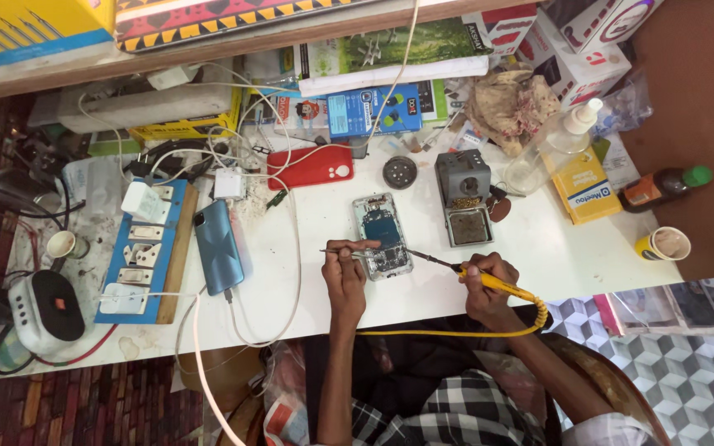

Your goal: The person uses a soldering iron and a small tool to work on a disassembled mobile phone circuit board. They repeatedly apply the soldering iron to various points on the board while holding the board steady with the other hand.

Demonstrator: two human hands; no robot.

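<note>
An opened phone (381, 234) with its back removed lies on the white bench (324, 215), its board exposed. My left hand (345, 277) pinches thin metal tweezers (342, 252) whose tips reach the phone's lower left edge. My right hand (487, 285) grips a yellow-handled soldering iron (489, 282); its dark tip (423, 258) points left at the phone's lower right corner. The iron's yellow cord (456, 332) loops along the bench's front edge.
A grey soldering stand with sponge tray (464, 198) sits right of the phone. A red phone (311, 167), a blue phone on a cable (218, 247), a blue switchboard (146, 252), a paper cup (665, 244), bottles and boxes crowd the bench.
</note>
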